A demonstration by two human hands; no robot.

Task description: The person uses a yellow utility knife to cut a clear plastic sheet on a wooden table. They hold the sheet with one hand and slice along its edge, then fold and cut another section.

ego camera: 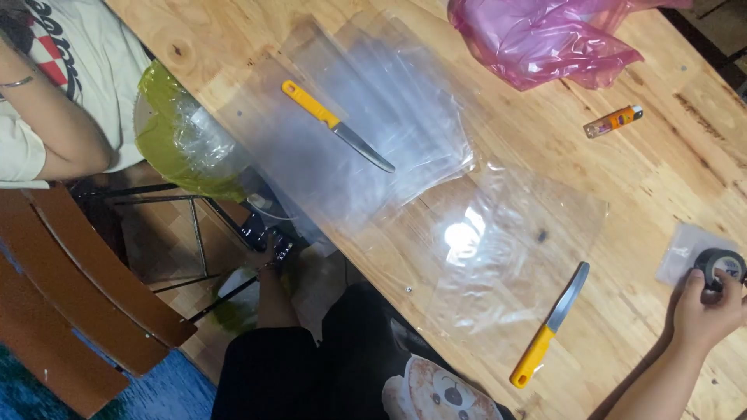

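My right hand (pixel 704 305) is at the table's right edge, fingers closed around a black roll of tape (pixel 722 266) that rests on a small clear bag (pixel 681 250). My left hand (pixel 272 253) is down below the table edge, next to a dark glossy object (pixel 257 229); its grip is too dim to make out. A yellow-handled knife (pixel 548 327) lies on the wooden table (pixel 638 179) left of my right hand, beside a crumpled clear plastic sheet (pixel 506 241). A second yellow-handled knife (pixel 336 124) rests on a stack of clear plastic bags (pixel 389 101).
A pink plastic bag (pixel 537 35) lies at the far side of the table, with an orange lighter (pixel 614 120) near it. A green-tinted plastic bag (pixel 179 140) hangs off the table's left edge. Another person's arm (pixel 54 117) and a brown chair (pixel 85 288) are at the left.
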